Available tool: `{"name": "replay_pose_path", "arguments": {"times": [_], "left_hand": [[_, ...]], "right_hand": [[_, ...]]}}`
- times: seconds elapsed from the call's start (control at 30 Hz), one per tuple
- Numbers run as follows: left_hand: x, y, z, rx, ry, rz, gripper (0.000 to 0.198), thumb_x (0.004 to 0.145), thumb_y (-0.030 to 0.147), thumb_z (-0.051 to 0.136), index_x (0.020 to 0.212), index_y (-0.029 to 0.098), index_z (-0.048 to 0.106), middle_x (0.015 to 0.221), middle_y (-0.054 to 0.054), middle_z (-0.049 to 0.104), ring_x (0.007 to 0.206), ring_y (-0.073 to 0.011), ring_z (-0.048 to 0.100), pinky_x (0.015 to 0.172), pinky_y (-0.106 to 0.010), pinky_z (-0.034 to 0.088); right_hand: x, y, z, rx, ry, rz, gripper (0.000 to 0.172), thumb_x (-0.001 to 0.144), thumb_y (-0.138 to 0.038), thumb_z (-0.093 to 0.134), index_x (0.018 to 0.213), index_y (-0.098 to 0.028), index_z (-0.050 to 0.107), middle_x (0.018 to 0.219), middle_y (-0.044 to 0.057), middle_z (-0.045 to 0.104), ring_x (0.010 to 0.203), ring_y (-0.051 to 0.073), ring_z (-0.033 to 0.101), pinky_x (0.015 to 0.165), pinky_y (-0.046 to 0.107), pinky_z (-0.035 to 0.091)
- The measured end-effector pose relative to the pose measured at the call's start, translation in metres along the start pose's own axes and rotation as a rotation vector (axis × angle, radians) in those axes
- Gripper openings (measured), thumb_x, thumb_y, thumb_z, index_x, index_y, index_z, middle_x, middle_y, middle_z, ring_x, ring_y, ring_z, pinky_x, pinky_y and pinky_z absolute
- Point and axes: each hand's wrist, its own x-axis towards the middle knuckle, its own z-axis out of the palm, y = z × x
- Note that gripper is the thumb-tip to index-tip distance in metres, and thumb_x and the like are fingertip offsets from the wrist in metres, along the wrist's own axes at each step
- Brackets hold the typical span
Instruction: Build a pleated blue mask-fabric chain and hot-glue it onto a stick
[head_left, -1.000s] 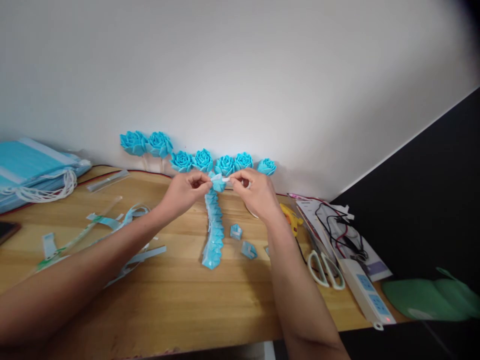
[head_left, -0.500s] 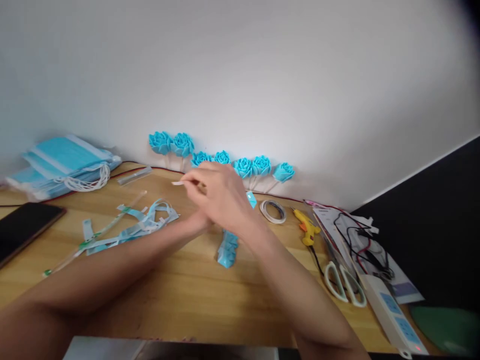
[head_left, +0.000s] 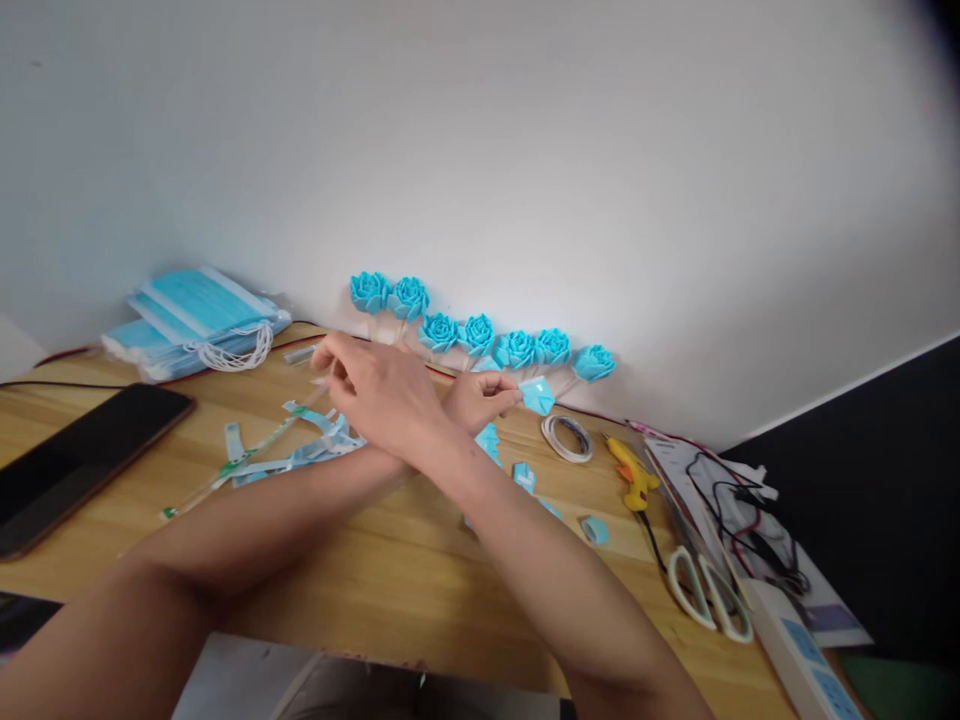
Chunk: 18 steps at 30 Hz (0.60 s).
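My arms cross over the wooden table [head_left: 360,580]. My left hand [head_left: 480,395] reaches to the right under my right forearm and pinches the top end of a folded blue pleated strip [head_left: 537,396]. The rest of that strip [head_left: 489,440] hangs behind my right wrist. My right hand [head_left: 375,390] reaches left, with its fingertips pinched together above a pile of blue and white scraps [head_left: 300,450]. What those fingertips hold is too small to make out. Small folded blue pieces [head_left: 523,476] lie on the table by my right forearm.
Several blue paper roses [head_left: 480,335] lean on the wall. A stack of blue face masks [head_left: 199,320] and a black phone [head_left: 82,455] lie at the left. At the right are a tape roll [head_left: 568,437], a yellow glue gun [head_left: 634,475], scissors [head_left: 709,595], cables [head_left: 750,510] and a power strip [head_left: 795,650].
My right hand pulled away from the blue strip and crossed over my left arm toward the scraps at the left. My left hand moved right with the strip. The view swung left.
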Motion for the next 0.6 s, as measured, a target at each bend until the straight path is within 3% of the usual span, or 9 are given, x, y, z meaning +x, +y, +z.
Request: {"name": "replay_pose_path", "arguments": {"times": [0.13,0.37,0.47,0.6], "left_hand": [[-0.001,0.003,0.002,-0.083,0.000,0.022,0.013,0.074,0.027,0.060,0.068,0.015,0.058,0.056,0.005,0.050,0.055,-0.0079,0.045,0.056,-0.021,0.038],[-0.004,0.005,0.004,-0.123,-0.003,0.050,0.014,0.072,0.027,0.063,0.067,0.015,0.059,0.058,0.005,0.051,0.055,-0.0074,0.045,0.056,-0.021,0.038],[-0.004,0.006,0.003,-0.098,-0.006,0.060,0.017,0.072,0.031,0.065,0.067,0.015,0.060,0.059,0.005,0.052,0.055,-0.0085,0.046,0.058,-0.023,0.039],[-0.004,0.009,-0.001,-0.039,0.016,0.092,0.017,0.075,0.033,0.062,0.069,0.018,0.060,0.059,0.004,0.051,0.057,-0.0107,0.048,0.058,-0.025,0.040]], "right_hand": [[0.000,-0.009,0.004,0.052,-0.032,-0.079,0.023,0.091,-0.009,0.046,0.092,-0.022,0.066,0.100,-0.002,0.074,0.095,0.015,0.064,0.088,0.030,0.041],[0.001,-0.016,0.007,0.004,-0.134,-0.081,0.029,0.098,-0.020,0.045,0.080,-0.020,0.068,0.096,0.000,0.073,0.099,0.018,0.063,0.092,0.033,0.042],[0.001,-0.013,0.009,0.054,-0.037,-0.027,0.025,0.097,-0.014,0.046,0.099,-0.023,0.069,0.103,0.000,0.074,0.103,0.017,0.064,0.093,0.033,0.044],[-0.016,-0.014,0.001,0.108,0.186,-0.055,0.035,0.094,-0.008,0.044,0.117,-0.025,0.065,0.104,-0.002,0.075,0.102,0.014,0.066,0.096,0.031,0.045]]}}
